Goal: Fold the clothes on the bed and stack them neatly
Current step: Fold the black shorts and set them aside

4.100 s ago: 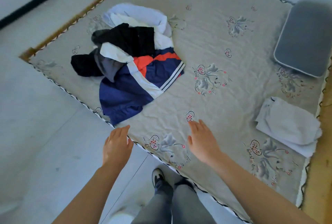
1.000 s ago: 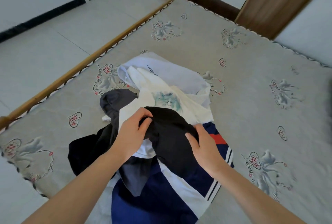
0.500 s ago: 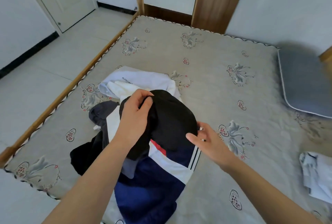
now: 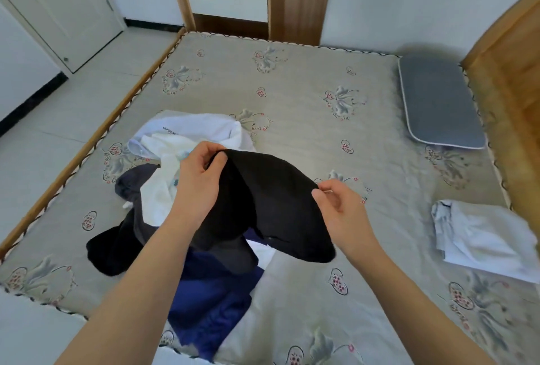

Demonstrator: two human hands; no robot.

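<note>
While both forearms reach forward, left hand [image 4: 198, 180] pinches the black garment [image 4: 271, 203] at its top edge; right hand [image 4: 336, 206] pinches its right edge, lifted above the clothes pile [image 4: 175, 189]. Floral mattress [image 4: 306, 107], grey pillow [image 4: 438, 101], folded white garment [image 4: 482, 236] at right. Garment type unclear.

A black garment [image 4: 271, 203] is lifted above the pile of clothes [image 4: 181, 189], its top edge stretched and the rest hanging down in soft folds. The pile lies on the near left part of the bed [image 4: 306, 95]: white pieces at the far side, dark grey and black ones at left, a navy blue one nearest. A folded white garment [image 4: 482, 236] lies flat at the right side, well apart from the pile.
</note>
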